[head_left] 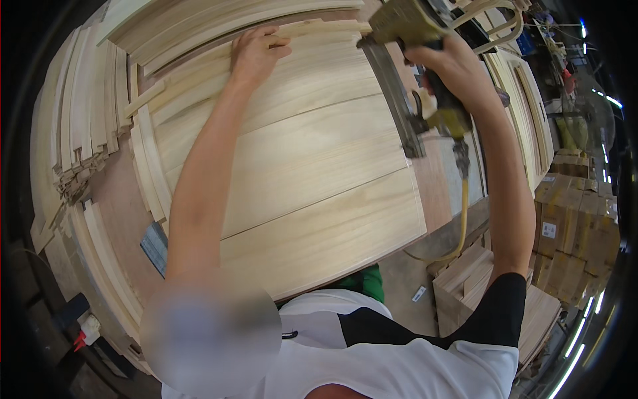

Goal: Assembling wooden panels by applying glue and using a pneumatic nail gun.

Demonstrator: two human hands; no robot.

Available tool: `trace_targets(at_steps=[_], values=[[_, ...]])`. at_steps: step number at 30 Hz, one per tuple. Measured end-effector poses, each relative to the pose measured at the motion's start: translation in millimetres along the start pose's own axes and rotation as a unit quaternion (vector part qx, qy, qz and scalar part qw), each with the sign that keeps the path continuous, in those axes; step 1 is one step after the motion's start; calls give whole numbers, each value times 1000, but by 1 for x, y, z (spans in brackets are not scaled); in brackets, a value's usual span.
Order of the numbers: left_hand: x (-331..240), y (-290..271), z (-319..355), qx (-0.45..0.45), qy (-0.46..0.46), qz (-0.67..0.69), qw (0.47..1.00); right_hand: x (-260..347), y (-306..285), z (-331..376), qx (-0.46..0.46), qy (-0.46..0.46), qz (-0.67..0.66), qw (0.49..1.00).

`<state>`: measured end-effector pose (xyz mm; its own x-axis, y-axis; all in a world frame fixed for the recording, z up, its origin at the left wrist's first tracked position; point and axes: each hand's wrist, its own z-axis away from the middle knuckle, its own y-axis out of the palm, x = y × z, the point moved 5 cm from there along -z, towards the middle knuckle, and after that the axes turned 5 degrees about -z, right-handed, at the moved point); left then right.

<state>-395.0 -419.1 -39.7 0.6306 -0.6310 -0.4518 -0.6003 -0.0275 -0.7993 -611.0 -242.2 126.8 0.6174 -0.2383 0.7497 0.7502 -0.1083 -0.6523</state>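
Observation:
In front of me lies a pale wooden panel [319, 153] made of several boards side by side. A thin wooden strip [309, 28] runs along its far edge. My left hand [258, 58] is closed over that strip, fingers curled at the far edge. My right hand [460, 70] grips the handle of a nail gun [409, 26], held over the panel's far right corner. The tool's long magazine points back toward me along the panel's right side. A yellow air hose [464, 216] hangs from the handle's end. The nose's exact contact with the wood cannot be made out.
Long boards [86, 93] are stacked at the far left, and more [232, 23] lie beyond the panel. A bluish block [154, 247] sits by the panel's left side. Wood pieces [458, 286] are stacked low at the right, near cardboard boxes [575, 233].

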Motion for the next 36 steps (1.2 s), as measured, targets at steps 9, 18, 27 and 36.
trace_targets(at_steps=[9, 18, 27, 36], values=[[-11, -12, -2, 27, -30, 28, 999, -6, 20, -64, -10, 35, 66, 997], [5, -7, -3, 32, -50, 22, 998, -2, 22, -54, -14, -2, 55, 998], [43, -84, 63, -89, 11, -111, 990, 60, 36, 8, 8, 24, 3, 1000], [150, -157, 135, -119, -224, -82, 964, 144, 147, -22, 142, -96, 21, 985]])
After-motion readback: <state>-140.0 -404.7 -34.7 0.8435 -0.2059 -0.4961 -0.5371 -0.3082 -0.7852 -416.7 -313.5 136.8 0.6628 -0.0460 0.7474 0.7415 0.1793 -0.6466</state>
